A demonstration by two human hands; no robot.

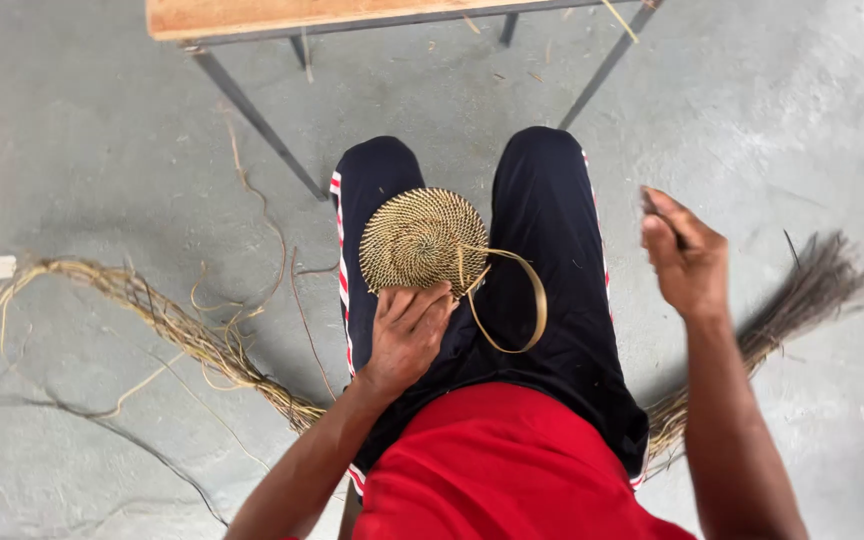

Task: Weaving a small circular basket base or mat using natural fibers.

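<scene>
Head view: one woven disc [422, 238] under left-hand fingers [414, 312]; right fingers [664, 232] pinched shut.

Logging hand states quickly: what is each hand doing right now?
Left hand: closed on the edge of the woven disc, holding it on the lap.
Right hand: raised, closed; what it pinches cannot be told.

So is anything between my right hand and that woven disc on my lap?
Nothing visible. The right hand is raised off to the side, apart from the woven disc, with only the dark trouser leg below the gap. The left hand already grips the disc's near edge.
</scene>
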